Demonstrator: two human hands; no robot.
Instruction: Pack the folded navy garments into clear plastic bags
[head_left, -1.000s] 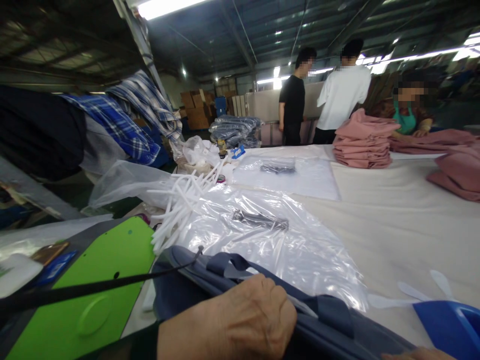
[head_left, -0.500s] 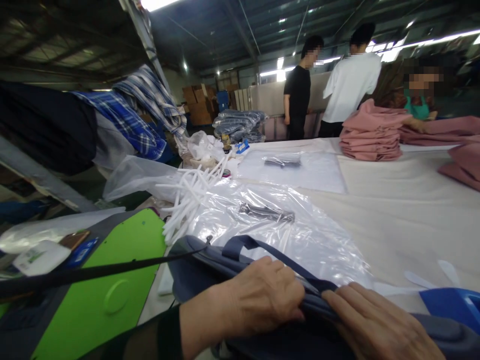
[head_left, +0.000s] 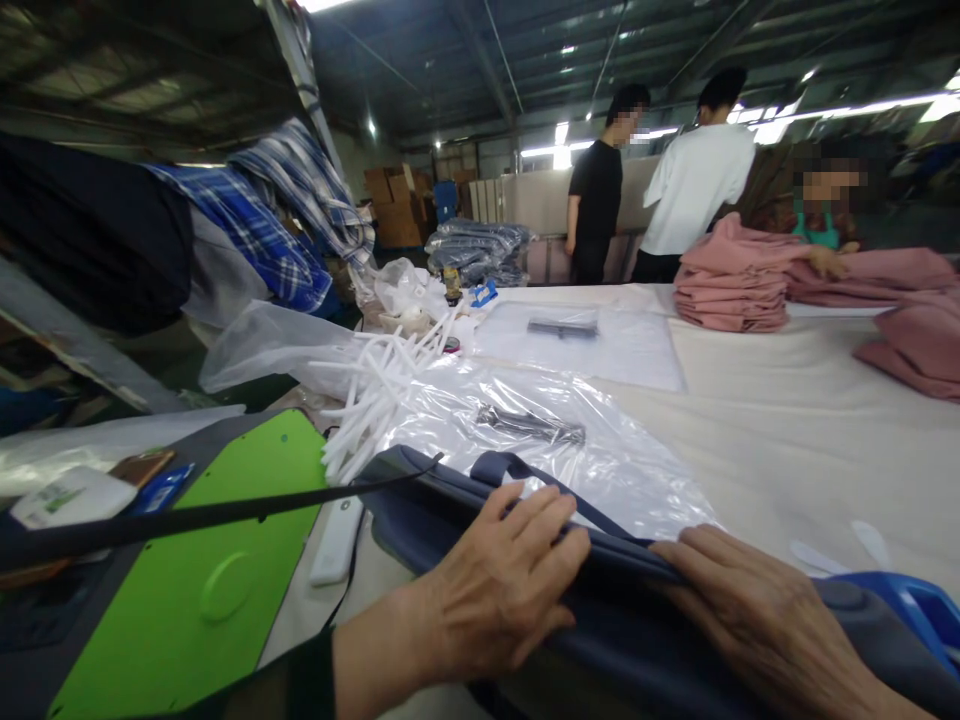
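Left hand (head_left: 502, 590) and right hand (head_left: 757, 610), fingers flat on navy garment (head_left: 622, 640), its lower part cut off

A single head-worn camera is looking forward and slightly down across a long table (head_left: 787, 430), sitting very close over the left hand (head_left: 499, 590) and right hand (head_left: 757, 620) at 6 o'clock. Other people (head_left: 694, 185) are standing far off toward 12 and 1 o'clock.

Fluorescent tubes (head_left: 750, 125) overhead glare white at the upper right; the roof at upper left stays dim. Plastic bags (head_left: 555, 440) mid-frame glint. Edges bow outward, and faces are blurred.
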